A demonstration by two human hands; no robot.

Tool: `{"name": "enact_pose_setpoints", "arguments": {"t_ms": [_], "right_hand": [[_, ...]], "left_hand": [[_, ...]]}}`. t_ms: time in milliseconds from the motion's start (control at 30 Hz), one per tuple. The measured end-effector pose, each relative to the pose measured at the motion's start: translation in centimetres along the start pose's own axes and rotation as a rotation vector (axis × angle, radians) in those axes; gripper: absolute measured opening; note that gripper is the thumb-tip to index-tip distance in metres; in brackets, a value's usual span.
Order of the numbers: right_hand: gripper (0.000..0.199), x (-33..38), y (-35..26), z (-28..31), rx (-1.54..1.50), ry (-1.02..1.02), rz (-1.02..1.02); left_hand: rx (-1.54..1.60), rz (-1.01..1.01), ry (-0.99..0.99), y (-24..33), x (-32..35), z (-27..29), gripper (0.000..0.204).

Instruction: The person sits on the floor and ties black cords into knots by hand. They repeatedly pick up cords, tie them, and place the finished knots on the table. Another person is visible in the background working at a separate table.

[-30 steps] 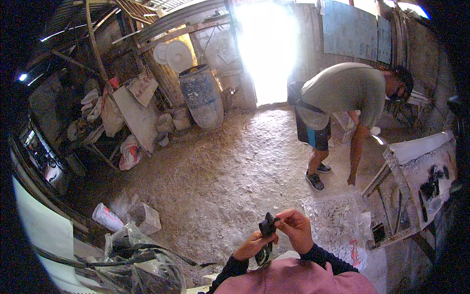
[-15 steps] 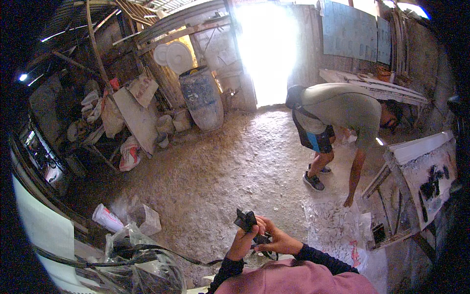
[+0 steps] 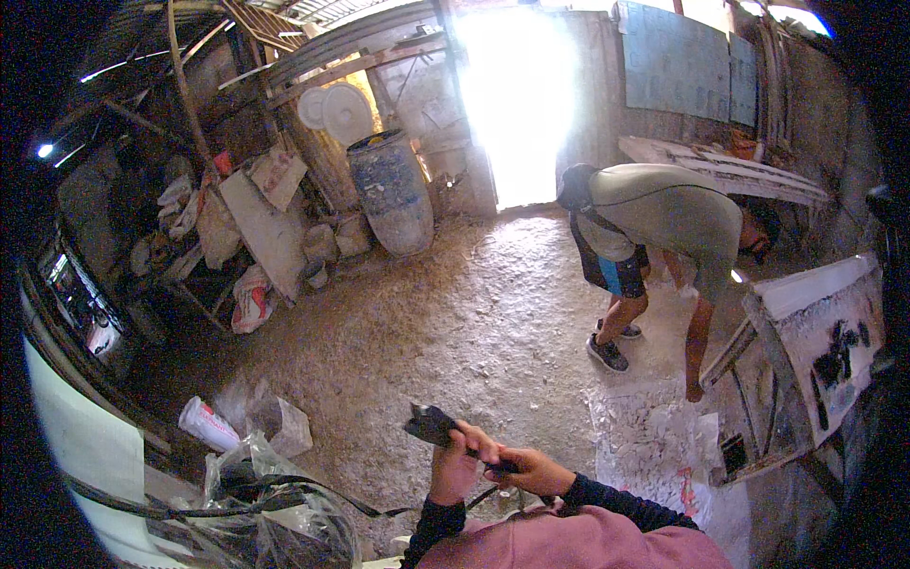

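Note:
In front of my chest I hold a black, elongated object (image 3: 431, 424) with a notched, wider end that points up and left; its exact kind is unclear. My left hand (image 3: 458, 467) wraps round its middle. My right hand (image 3: 536, 472) closes on the other end, close beside the left. A thin black strap (image 3: 370, 507) runs from the left toward my hands; where it ends is hidden behind them. To the left of my hands lies a crumpled clear plastic bag (image 3: 284, 493) with dark things in it.
A person (image 3: 664, 209) bends over a white-dusted sheet (image 3: 654, 446) on the floor at right, beside a tilted frame with a white panel (image 3: 825, 332). A blue barrel (image 3: 391, 194) stands by the back wall. A white container (image 3: 209, 424) and a pale block (image 3: 284, 427) sit at left.
The black object has swung outward to the left and shows more of its length. The co-worker's lowered hand has shifted slightly to the right.

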State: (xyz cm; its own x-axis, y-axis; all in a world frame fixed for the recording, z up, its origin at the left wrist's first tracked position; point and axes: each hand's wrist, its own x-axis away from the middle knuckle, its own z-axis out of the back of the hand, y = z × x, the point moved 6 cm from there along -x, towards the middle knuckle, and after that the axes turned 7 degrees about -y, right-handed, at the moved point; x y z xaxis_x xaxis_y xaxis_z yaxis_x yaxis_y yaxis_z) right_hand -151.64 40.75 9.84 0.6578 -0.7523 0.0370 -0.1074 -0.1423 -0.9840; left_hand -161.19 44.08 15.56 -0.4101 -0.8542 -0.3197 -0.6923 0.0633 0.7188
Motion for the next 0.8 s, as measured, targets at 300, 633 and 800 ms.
{"name": "enact_pose_setpoints", "arguments": {"t_ms": [300,633,800], "right_hand": [[0.023,0.1,0.1,-0.5,0.142,-0.052,-0.197],[0.024,0.3,-0.8,-0.5,0.210,-0.158,-0.245],[0.027,0.5,-0.1,-0.7,0.282,-0.259,-0.291]], "left_hand": [[0.178,-0.197,0.122,4.8,0.1,2.4,0.033],[0.257,-0.288,0.161,7.0,0.5,3.6,0.033],[0.386,-0.328,0.210,7.9,0.9,5.1,0.031]]}}
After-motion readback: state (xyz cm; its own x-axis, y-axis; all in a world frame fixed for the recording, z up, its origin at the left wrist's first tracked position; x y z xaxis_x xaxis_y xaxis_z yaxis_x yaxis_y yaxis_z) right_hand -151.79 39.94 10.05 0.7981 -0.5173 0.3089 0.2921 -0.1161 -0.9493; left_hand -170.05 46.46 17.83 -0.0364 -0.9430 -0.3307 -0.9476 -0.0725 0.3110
